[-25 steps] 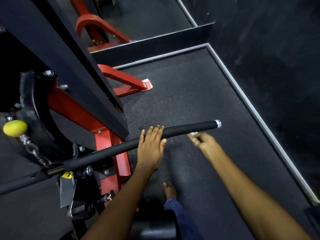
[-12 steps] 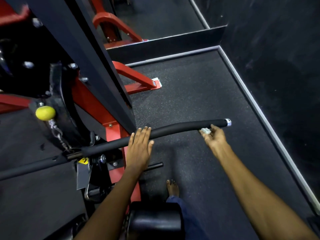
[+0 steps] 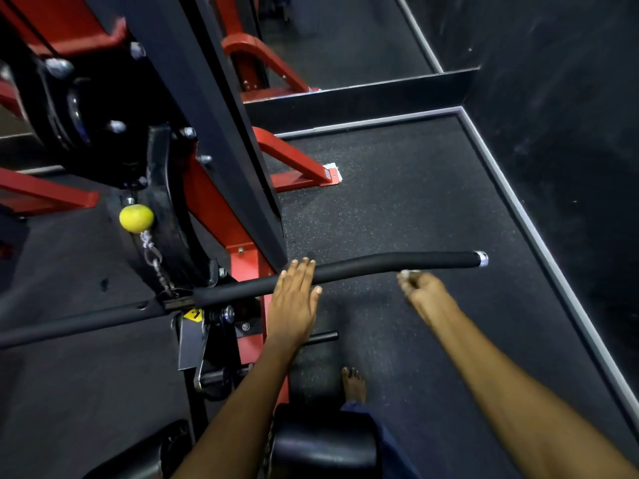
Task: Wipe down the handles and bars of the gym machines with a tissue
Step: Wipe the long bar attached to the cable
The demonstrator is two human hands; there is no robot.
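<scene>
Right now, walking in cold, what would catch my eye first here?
Probably the long black bar stretching across the middle, with the left hand laid flat on it and the right hand just below it, pinching a small tissue. Next, the yellow ball hanging at the left against the red frame.
</scene>
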